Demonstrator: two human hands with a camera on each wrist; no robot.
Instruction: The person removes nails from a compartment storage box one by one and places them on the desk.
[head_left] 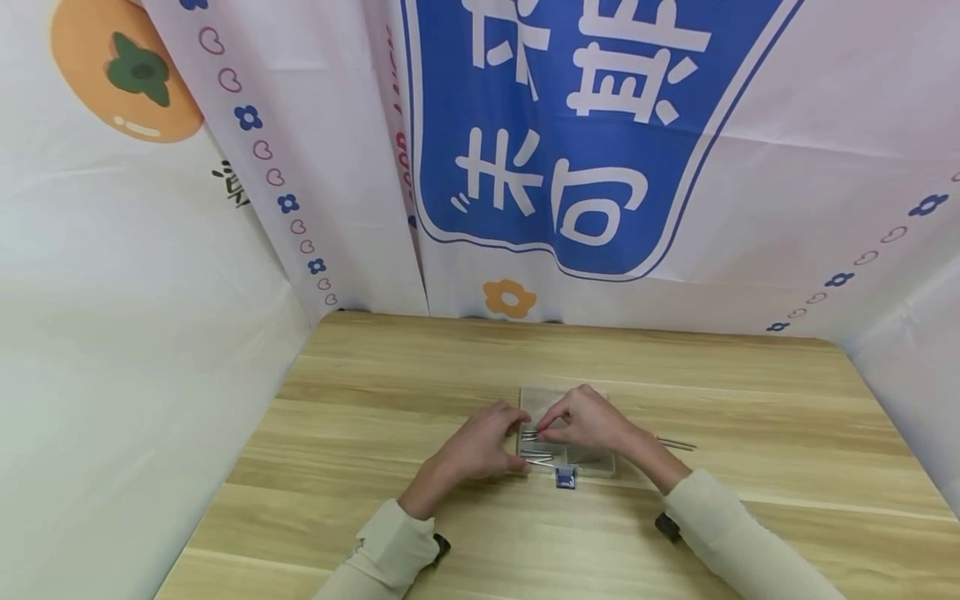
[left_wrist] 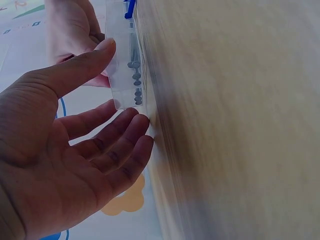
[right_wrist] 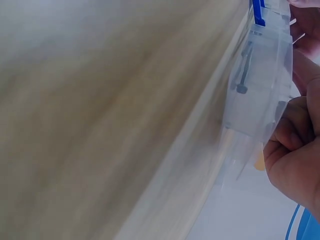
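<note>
Work appears partway: metal pins (head_left: 538, 455) lie in the clear box (head_left: 600, 471), slender pieces (head_left: 678, 443) outside on the counter (head_left: 750, 400); left hand (head_left: 483, 442) loosely spread, right hand (head_left: 588, 421) narrowed, hold undeterminable.

The left arm (head_left: 390, 550) and right arm (head_left: 738, 533) come up from the bottom of the head view and lean in toward each other. The left hand (head_left: 480, 444) is low in the middle, its thumb and first finger apart like a C. The right hand (head_left: 590, 422) bends down just beside it, thumb and first finger pinched at the tips. In the left wrist view, the left fingers (left_wrist: 136, 161) bend softly at the left.
</note>
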